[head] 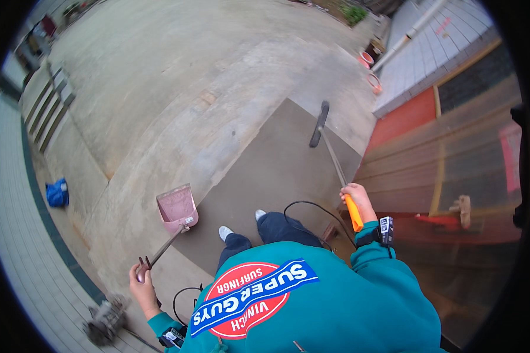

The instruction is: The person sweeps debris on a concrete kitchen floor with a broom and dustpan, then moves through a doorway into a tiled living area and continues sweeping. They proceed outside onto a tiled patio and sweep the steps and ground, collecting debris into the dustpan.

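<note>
My right hand (357, 198) is closed round the orange grip of a long-handled broom (333, 156). Its dark, narrow head (319, 124) rests at the far right part of a smooth grey slab (265, 167). On the left, my left hand (143, 284) holds the top of the handle of a pink long-handled dustpan (177, 207). The pan lies to the left of the slab's edge, its mouth facing away from me. Whether there is any dirt in it I cannot tell. My feet, in light shoes, stand on the slab between the two tools.
A red-framed doorway (402, 119) and tiled wall stand at right, with a white pipe (408, 35) and orange-rimmed pots. Left are concrete steps (46, 114), a blue bag (57, 193) and a metal machine part (106, 320). Black cables hang near both my arms.
</note>
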Tool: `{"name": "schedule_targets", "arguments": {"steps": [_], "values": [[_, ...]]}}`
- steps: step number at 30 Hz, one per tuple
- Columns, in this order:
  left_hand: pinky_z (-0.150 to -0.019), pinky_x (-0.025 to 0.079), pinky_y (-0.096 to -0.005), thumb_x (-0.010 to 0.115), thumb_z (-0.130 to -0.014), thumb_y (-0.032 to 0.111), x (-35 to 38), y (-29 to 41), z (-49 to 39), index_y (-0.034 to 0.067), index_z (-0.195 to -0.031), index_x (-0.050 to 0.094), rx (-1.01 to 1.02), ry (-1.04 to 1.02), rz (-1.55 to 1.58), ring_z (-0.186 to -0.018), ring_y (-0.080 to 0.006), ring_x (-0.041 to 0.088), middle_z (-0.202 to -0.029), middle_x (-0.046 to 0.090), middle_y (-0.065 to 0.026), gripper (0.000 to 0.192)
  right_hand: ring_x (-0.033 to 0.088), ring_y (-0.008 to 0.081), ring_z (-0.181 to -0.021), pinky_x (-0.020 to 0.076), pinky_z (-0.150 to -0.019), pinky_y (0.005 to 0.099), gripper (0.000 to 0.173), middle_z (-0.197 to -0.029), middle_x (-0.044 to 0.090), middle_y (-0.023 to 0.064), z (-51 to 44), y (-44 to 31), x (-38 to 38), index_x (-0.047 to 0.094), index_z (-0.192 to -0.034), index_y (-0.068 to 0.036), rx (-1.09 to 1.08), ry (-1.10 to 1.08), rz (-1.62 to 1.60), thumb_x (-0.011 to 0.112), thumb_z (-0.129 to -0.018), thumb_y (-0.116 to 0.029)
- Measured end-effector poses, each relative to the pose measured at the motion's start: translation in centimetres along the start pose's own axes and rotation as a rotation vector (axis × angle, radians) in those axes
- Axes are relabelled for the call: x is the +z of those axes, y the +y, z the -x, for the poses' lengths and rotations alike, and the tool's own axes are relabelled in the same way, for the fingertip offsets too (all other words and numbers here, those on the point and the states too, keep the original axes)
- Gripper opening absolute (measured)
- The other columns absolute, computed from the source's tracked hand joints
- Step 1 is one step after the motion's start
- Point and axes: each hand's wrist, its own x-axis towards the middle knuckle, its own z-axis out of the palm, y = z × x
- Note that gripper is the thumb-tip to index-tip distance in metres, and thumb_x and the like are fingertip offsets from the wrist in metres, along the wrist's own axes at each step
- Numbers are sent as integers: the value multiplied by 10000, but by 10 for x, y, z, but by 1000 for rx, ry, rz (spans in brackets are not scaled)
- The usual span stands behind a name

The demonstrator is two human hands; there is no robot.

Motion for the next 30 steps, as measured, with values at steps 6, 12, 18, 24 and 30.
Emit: {"name": "schedule_targets", "arguments": {"steps": [6,12,18,24,30], "values": [[-552,448,-229,590,-779,-30,43,14,-68,60,-1160,541,59,-202,46,-648,-103,561,-934,659,-81,394,601,245,-510,481,-472,356,160,-646,590,163,39,106,20,515,-825,69,224,103,332,561,-708,-30],[-690,491,-253,553,-788,-94,71,94,-101,-11,-1061,568,301,-384,-9,-899,-159,615,-1005,650,-114,286,615,313,-531,509,-474,385,253,-749,591,219,54,168,46,482,-943,86,506,226,202,557,-710,21],[-864,467,-286,547,-776,-122,106,191,-127,-13,-1036,575,416,-555,-53,-993,-187,608,-1008,647,-129,284,621,338,-555,504,-453,413,291,-770,580,238,37,145,89,449,-991,97,584,204,196,485,-706,53],[-785,486,-308,630,-737,-27,160,266,-159,36,-970,614,753,-553,-269,-879,-216,649,-926,673,-121,242,596,306,-518,492,-406,373,370,-732,545,204,39,136,92,387,-1090,63,612,274,10,477,-730,68],[-741,498,-341,644,-736,1,212,320,-196,50,-944,616,948,-752,-322,-839,-273,656,-899,672,-129,216,589,260,-530,484,-415,348,429,-725,545,187,80,138,105,368,-1168,66,606,392,-262,468,-751,80]]}}
